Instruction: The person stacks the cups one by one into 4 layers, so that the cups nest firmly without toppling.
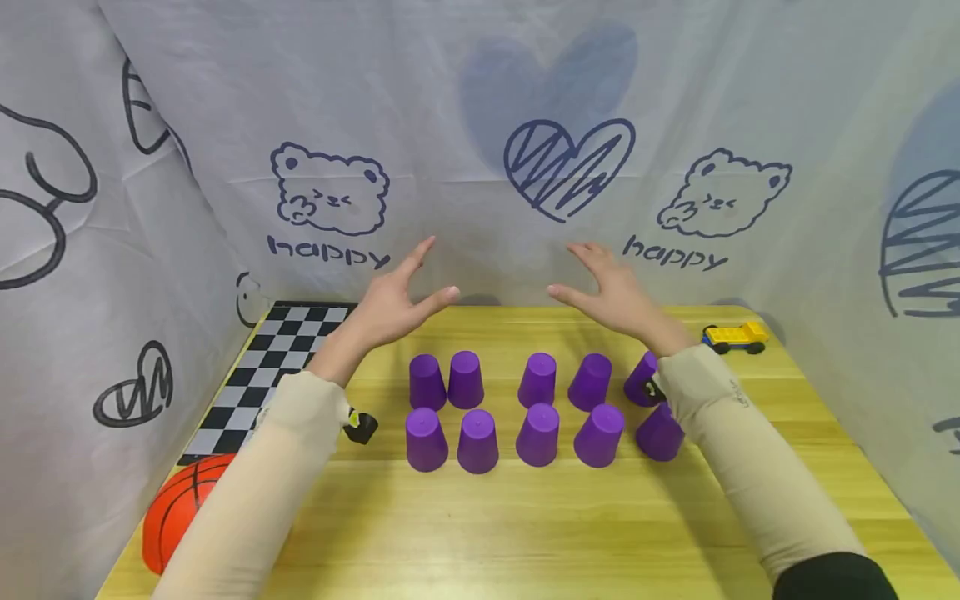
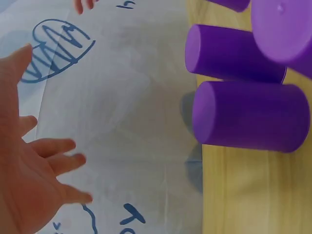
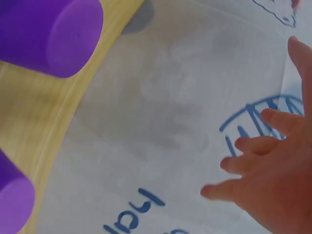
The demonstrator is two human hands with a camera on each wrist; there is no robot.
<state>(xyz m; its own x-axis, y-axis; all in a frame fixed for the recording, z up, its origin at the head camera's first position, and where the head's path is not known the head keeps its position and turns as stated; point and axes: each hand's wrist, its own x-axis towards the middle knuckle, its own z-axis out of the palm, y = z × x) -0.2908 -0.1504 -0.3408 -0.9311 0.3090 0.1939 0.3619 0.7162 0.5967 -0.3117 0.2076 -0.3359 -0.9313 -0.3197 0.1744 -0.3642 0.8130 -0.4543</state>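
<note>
Both hands are raised above the far part of the wooden table, palms turned toward each other and holding nothing. My left hand (image 1: 390, 302) has its thumb and fingers spread, beyond the left purple cups (image 1: 426, 439). Opposite it, my right hand (image 1: 617, 296) is spread in the same way, past the right purple cups (image 1: 599, 435). The cups stand upside down in two rows, and the right sleeve partly covers the rightmost ones. In the left wrist view, the left fingers (image 2: 58, 156) are apart from the cups. The right wrist view shows the right fingers (image 3: 243, 156) extended beside the cloth.
A black-and-white checkered board (image 1: 277, 358) lies at the left, with an orange basketball-patterned object (image 1: 176, 508) in front, partly behind the left sleeve. A yellow toy car (image 1: 735, 337) stands at the back right. White printed cloth (image 1: 450, 100) hangs around the table (image 1: 480, 533).
</note>
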